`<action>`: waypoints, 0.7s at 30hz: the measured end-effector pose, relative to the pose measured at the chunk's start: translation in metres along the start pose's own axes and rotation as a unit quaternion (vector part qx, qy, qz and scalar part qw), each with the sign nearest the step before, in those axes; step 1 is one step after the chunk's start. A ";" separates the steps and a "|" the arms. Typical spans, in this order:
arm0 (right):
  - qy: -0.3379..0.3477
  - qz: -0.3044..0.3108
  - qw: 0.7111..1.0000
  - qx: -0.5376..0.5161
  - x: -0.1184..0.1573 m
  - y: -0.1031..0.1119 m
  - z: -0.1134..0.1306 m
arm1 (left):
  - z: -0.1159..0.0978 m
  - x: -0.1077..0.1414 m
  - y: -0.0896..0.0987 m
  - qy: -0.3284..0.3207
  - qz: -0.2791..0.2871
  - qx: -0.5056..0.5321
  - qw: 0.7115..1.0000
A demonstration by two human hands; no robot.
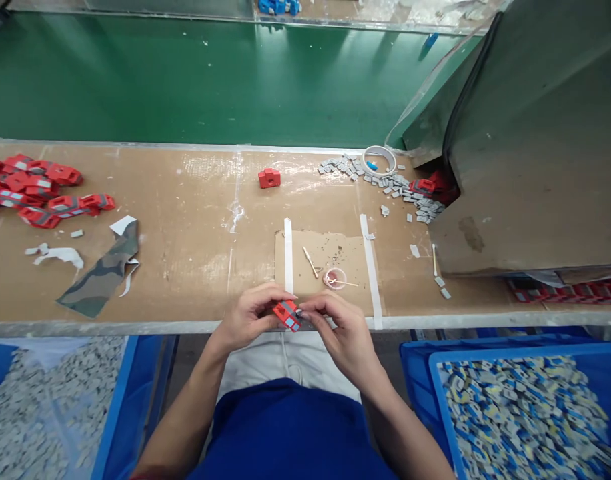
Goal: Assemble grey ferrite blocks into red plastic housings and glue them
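Observation:
A small red toy vehicle (286, 315) with grey and light-blue patches is gripped by my left hand (250, 316) at the table's front edge. The fingers of my right hand (339, 327) are pinched together at the vehicle's right side, around a small dark piece that I cannot make out. Just beyond my hands, a cardboard sheet (305, 267) lies taped down with white strips. On it are a small round cup (334, 279) with a stick across it and a white thin tool (310, 262). Farther back stands another red vehicle (269, 177).
Red vehicles (40, 187) are piled at left near a camouflage cloth (103, 273). Grey pieces (400, 187) and a tape roll (379, 162) lie back right, beside a large box (535, 147). Blue bins (116, 407) (438, 400) flank me below the table edge.

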State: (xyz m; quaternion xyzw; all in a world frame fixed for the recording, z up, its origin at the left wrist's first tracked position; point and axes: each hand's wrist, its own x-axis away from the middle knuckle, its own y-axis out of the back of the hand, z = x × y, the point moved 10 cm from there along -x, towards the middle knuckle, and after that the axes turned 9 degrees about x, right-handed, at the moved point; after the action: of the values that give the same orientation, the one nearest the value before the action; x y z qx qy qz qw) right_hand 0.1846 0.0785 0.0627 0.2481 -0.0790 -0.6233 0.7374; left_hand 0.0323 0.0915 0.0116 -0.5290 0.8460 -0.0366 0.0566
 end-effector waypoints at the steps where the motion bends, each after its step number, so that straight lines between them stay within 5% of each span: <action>1: 0.001 -0.001 1.000 0.010 0.000 -0.001 0.000 | 0.000 0.000 0.000 -0.002 -0.001 -0.011 1.000; 12: -0.050 -0.056 0.997 0.029 0.018 -0.011 0.003 | -0.016 0.002 -0.001 -0.073 -0.028 -0.096 0.992; 21: -0.108 0.042 0.990 -0.086 0.019 -0.022 -0.027 | -0.018 0.002 -0.009 -0.102 0.040 -0.133 0.985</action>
State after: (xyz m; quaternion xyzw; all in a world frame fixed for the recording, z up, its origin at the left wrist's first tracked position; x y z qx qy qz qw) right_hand 0.1809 0.0656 0.0261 0.1117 -0.1150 -0.6193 0.7686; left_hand 0.0368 0.0857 0.0302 -0.4985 0.8535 0.1329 0.0732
